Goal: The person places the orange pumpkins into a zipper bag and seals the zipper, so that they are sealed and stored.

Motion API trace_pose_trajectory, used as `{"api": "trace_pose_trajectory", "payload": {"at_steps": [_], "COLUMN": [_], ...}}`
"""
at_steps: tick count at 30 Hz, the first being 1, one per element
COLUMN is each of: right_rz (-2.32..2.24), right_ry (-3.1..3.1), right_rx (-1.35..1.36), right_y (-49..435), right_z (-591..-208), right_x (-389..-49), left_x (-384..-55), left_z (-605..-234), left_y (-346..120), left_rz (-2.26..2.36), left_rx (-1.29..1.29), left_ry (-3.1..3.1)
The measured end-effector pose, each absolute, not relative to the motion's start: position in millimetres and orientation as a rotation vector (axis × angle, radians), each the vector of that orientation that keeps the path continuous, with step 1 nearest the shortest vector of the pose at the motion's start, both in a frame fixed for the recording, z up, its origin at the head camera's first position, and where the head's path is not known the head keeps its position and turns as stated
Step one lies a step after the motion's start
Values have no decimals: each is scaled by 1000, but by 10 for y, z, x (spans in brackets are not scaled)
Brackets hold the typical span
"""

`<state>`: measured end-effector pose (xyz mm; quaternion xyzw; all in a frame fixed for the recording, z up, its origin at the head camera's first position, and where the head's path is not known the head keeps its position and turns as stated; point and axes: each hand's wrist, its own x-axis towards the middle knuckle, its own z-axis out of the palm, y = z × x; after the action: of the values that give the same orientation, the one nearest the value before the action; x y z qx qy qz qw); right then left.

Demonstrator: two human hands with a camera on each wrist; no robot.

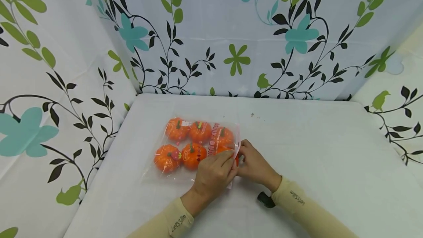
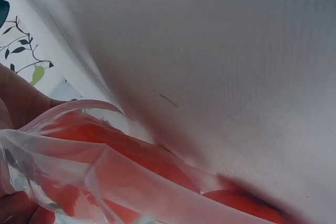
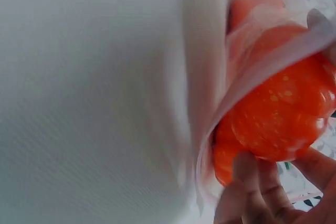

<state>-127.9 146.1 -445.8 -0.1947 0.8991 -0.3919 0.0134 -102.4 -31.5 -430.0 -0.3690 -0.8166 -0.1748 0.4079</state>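
Observation:
A clear plastic bag (image 1: 147,170) with pink print lies on the table, several small orange pumpkins (image 1: 167,158) in two rows inside it. My left hand (image 1: 213,173) pinches the bag's open edge at its right end. From the right, my right hand (image 1: 256,164) reaches to the same opening. Up close in the right wrist view, a glossy pumpkin (image 3: 283,108) fills the bag's mouth, and the right hand's fingers (image 3: 270,184) curl under it. The raised pinkish rim of the bag crosses over this pumpkin. In the left wrist view the bag's film (image 2: 131,177) covers blurred orange shapes.
The white-covered table (image 1: 314,139) extends to both sides of the bag. A patterned curtain (image 1: 211,32) with leaves and flowers hangs behind it and along the sides. A small black device (image 1: 266,199) sits by the right wrist.

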Motion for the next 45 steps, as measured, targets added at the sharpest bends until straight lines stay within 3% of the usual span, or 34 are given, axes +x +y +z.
{"api": "trace_pose_trajectory", "payload": {"at_steps": [7,22,45], "right_rz": [-1091,-1587,-1506], "right_ry": [2978,2531,2416], "right_rx": [-594,-423,-696], "right_y": [1355,1613,1585], "right_z": [-4532,-4580,-4562], "right_x": [-1303,-1186,-1222], "left_x": [-1032,-1079,-1190], "left_z": [-4320,-4350,-4348], "left_y": [-311,-337,-257], "left_rz": [-462,-450,-363], "left_rx": [-934,-912,-966], "left_ry": [-2053,-2066,-2086]}}
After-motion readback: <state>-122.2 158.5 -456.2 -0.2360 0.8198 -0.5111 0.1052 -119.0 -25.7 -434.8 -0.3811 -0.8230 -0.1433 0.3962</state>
